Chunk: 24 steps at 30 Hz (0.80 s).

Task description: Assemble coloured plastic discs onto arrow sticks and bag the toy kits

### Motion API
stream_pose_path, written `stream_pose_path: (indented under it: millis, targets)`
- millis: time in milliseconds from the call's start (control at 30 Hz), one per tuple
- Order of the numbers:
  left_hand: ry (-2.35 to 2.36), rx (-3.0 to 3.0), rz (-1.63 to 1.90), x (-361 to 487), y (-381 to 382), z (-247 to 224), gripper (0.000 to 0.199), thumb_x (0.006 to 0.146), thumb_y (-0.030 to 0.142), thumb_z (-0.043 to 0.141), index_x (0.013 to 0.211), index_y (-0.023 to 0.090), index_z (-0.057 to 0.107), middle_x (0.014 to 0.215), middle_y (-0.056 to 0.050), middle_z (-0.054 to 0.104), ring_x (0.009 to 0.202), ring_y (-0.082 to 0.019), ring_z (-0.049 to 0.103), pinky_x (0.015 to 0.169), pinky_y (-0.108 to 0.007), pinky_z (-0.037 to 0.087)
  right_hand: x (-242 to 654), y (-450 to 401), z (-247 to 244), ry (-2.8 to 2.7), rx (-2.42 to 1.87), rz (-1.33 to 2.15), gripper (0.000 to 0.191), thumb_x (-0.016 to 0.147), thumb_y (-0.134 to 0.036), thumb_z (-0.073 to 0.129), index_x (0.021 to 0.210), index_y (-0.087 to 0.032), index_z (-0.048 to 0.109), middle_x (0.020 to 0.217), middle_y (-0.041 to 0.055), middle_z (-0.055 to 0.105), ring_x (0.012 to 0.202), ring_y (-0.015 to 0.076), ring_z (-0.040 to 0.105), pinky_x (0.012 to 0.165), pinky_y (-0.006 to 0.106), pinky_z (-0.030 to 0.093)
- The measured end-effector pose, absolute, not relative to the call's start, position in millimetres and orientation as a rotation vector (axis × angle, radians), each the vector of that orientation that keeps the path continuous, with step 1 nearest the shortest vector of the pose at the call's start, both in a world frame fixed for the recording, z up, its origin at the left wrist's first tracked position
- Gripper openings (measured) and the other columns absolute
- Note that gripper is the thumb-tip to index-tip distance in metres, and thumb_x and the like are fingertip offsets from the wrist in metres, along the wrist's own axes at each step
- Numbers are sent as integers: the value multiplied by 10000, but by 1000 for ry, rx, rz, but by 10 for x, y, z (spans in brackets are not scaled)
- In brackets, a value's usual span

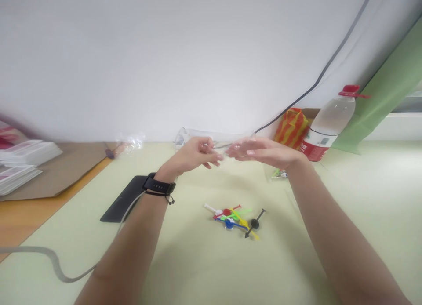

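My left hand (197, 154), with a black watch (160, 186) on its wrist, is over the far part of the table. Its fingers are loosely bent and apart, and I see nothing held in them. Facing it, my right hand (265, 152) has its fingers stretched out, blurred at the tips. A clear plastic bag (187, 134) lies just behind both hands by the wall; whether the fingers touch it I cannot tell. Below the hands lies a loose pile of plastic arrow spinners: white, red (227, 212), green, blue (229, 225) and yellow, with a black spinner (255, 223) at the right.
A black phone-like slab (123, 199) with a white cable (62, 274) lies left. Behind my right hand stand a red-capped bottle (332, 116) and a striped red-yellow packet (291, 128). Stacked white cards (29, 152) rest on cardboard (70, 168). Crumpled clear plastic (133, 142) lies by the wall.
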<state>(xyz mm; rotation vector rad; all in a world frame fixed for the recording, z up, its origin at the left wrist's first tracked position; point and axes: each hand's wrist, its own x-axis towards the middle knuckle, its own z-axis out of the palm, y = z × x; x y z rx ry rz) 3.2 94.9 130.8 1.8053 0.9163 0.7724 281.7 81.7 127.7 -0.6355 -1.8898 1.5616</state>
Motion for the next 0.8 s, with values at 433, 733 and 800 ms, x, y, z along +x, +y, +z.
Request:
stream_pose_path:
  millis: [433, 733, 800]
  targets:
    - [956, 1831, 960, -44, 992, 1348, 394, 856, 582, 741, 931, 197, 707, 1020, -115, 795, 859, -241, 760, 834, -395, 581, 2917, 829, 1272, -1873, -604, 1691, 594, 961, -389, 672, 1519, -297, 491, 1513, 119, 563, 1384, 318, 537, 1167, 546, 373]
    - [863, 1763, 933, -25, 960, 1367, 402, 816, 567, 789, 924, 203, 658, 964, -103, 798, 945, -257, 757, 955, -461, 572, 2882, 785, 1305, -1947, -492, 1638, 612, 951, -439, 665, 1521, -292, 501, 1543, 94, 540, 1435, 310, 482, 1221, 536, 315]
    - [831, 1797, 891, 10, 945, 1372, 374, 835, 547, 778, 927, 208, 651, 935, -80, 790, 984, -248, 744, 985, -456, 554, 2852, 788, 1297, -1972, -479, 1628, 592, 944, -437, 674, 1499, -286, 533, 1562, 86, 520, 1466, 304, 441, 1237, 530, 283]
